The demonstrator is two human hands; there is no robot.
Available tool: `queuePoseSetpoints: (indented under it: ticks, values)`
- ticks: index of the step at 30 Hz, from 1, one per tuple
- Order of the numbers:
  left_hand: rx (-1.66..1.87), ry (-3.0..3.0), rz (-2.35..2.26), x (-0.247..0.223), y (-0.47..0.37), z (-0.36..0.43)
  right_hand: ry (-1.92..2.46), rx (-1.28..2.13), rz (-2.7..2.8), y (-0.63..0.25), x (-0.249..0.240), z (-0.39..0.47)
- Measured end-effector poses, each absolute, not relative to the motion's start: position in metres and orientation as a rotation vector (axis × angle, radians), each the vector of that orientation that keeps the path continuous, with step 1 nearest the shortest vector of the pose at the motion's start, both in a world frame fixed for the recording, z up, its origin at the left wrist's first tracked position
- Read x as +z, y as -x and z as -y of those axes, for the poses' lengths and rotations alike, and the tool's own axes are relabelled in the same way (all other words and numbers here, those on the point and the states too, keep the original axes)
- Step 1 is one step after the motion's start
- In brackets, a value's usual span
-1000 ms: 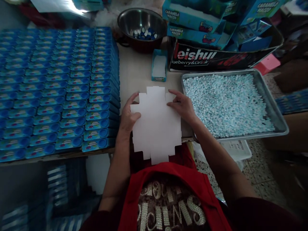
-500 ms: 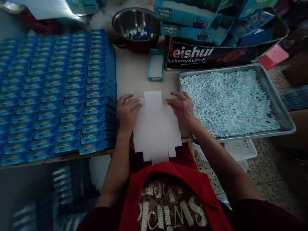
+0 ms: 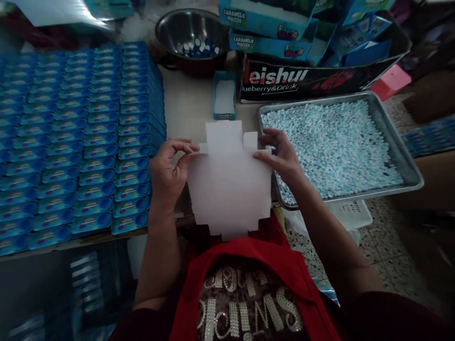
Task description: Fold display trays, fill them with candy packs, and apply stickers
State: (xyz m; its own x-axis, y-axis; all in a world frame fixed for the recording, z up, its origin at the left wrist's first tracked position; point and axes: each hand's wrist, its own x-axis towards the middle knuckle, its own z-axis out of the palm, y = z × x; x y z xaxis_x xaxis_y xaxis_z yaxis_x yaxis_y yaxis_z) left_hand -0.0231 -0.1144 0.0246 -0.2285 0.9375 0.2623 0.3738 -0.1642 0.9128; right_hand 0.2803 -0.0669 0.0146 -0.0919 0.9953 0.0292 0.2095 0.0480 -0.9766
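A white, unfolded cardboard box blank (image 3: 229, 189) with tabs along its edges is held in front of me, its near end against the red apron (image 3: 245, 251). My left hand (image 3: 170, 166) pinches a small flap at its far left corner between thumb and fingers. At the far right corner my right hand (image 3: 282, 154) grips the edge, thumb on the white face and fingers behind. Beyond the blank stands a small open blue box (image 3: 224, 97) with a white inside, lettered "CARAMELO MACIZO".
Rows of blue packs (image 3: 99, 161) fill the table's left side. On the right lies a metal tray (image 3: 414, 182) full of pale blue and white candies (image 3: 334, 147). Behind are a metal bowl (image 3: 170, 35) holding blue and white pieces and a black carton (image 3: 270, 90) heaped with blue boxes.
The blank has risen closer to me and looks larger. Both hands have spread apart with it, and its far corner flaps now stick out. The view has shifted slightly.
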Motion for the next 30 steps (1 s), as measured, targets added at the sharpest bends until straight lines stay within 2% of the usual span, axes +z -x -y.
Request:
queuePoseSetpoints:
  ticks: [4,8,12,15,21,25,30]
  values:
    - [1.348,-1.265,-1.285,0.037,0.028,0.123,1.250,1.590,1.074,-0.276,0.017,0.098]
    - [1.424,-0.938,-1.137,0.013,0.022,0.130,1.286,1.699,0.836,-0.272,0.007,0.116]
    - [1.278,-0.761,-1.178,-0.013,0.001,0.148,1.304,1.714,0.887,-0.274,0.006,0.106]
    - [1.200,-0.704,-1.187,-0.021,-0.008,0.150,1.364,1.601,1.078,-0.268,0.004,0.088]
    - [1.089,-0.863,-1.325,-0.030,-0.023,0.107,1.617,0.916,2.049,-0.229,-0.012,0.047]
    - [0.982,-1.027,-1.616,-0.047,-0.033,0.090,1.771,0.775,2.180,-0.215,-0.018,0.045]
    - [1.048,-1.145,-1.646,-0.053,-0.044,0.096,1.734,0.745,2.259,-0.216,-0.021,0.056]
